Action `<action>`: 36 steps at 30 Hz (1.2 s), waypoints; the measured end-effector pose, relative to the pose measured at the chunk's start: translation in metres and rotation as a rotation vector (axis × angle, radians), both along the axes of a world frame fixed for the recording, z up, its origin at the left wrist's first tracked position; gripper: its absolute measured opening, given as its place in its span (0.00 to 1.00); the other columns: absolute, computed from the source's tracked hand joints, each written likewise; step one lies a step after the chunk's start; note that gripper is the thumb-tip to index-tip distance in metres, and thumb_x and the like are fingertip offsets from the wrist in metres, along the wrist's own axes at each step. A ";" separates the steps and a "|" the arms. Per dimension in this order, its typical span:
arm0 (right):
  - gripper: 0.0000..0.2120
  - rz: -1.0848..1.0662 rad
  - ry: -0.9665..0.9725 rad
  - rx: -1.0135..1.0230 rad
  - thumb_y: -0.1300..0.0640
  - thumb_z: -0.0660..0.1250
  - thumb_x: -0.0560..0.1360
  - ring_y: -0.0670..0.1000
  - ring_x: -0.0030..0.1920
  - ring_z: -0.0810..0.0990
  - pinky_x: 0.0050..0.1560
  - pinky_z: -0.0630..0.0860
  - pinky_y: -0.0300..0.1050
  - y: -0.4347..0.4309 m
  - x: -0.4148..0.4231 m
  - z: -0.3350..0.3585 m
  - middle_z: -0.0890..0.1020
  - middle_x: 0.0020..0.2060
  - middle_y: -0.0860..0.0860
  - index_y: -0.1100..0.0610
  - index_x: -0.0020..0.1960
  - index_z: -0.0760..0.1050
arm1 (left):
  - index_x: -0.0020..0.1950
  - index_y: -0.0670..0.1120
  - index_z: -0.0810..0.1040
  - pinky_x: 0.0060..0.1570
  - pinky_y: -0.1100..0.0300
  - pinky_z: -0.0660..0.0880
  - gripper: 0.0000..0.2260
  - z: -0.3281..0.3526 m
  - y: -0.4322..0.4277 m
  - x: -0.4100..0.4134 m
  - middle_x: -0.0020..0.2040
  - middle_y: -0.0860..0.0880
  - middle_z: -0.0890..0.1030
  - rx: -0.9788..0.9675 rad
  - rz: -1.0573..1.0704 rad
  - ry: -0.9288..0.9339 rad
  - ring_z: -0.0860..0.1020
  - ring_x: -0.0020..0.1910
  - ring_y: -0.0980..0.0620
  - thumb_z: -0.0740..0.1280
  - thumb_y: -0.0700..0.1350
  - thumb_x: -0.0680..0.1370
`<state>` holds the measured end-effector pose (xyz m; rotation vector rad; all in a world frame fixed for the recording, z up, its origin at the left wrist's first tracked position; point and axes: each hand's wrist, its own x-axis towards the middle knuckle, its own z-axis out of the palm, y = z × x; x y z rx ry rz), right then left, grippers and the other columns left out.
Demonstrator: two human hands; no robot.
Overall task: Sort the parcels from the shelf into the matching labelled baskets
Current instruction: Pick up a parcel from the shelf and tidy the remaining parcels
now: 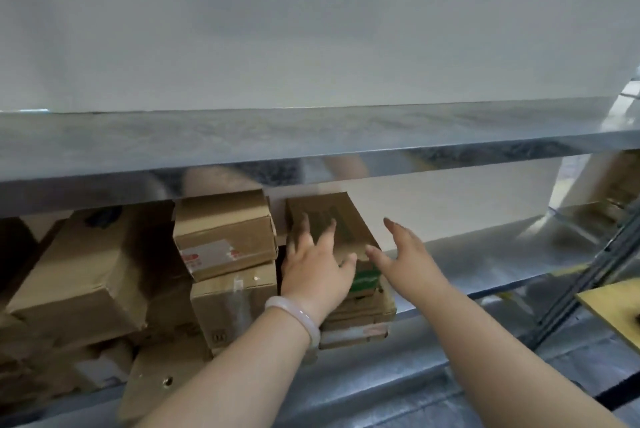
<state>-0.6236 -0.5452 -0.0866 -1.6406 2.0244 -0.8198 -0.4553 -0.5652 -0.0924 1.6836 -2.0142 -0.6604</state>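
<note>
Your left hand [313, 273] lies flat, fingers spread, on the brown cardboard parcel with a green stripe [341, 233]. Your right hand [407, 251] hovers open beside it. Its label is blurred.

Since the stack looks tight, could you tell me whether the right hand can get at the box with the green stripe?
Probably yes. The right hand is open beside the green-striped box, whose right side faces bare shelf. The left hand rests on top.

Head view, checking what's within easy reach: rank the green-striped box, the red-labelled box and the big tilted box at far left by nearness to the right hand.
1. Green-striped box, just left of the right hand.
2. Red-labelled box, centre stack.
3. Big tilted box, far left.
</note>
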 end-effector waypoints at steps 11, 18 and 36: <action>0.25 0.232 -0.535 0.250 0.41 0.63 0.78 0.48 0.62 0.76 0.60 0.74 0.43 -0.032 -0.028 -0.029 0.77 0.64 0.46 0.44 0.73 0.66 | 0.77 0.65 0.58 0.69 0.47 0.70 0.33 -0.013 -0.006 -0.024 0.77 0.50 0.60 0.186 0.331 0.325 0.66 0.73 0.46 0.67 0.61 0.75; 0.22 0.321 -0.771 0.080 0.28 0.58 0.72 0.40 0.61 0.76 0.61 0.76 0.42 0.018 -0.057 -0.015 0.78 0.61 0.36 0.27 0.65 0.68 | 0.73 0.69 0.61 0.63 0.58 0.63 0.31 -0.004 0.045 -0.053 0.78 0.56 0.55 0.085 0.349 0.466 0.61 0.75 0.51 0.71 0.60 0.73; 0.47 0.331 -0.169 -0.159 0.23 0.62 0.58 0.44 0.75 0.52 0.74 0.59 0.53 0.258 0.017 -0.005 0.52 0.76 0.38 0.33 0.74 0.53 | 0.80 0.63 0.41 0.76 0.44 0.58 0.65 0.011 0.261 0.017 0.80 0.50 0.53 0.339 0.253 0.688 0.57 0.78 0.47 0.71 0.77 0.51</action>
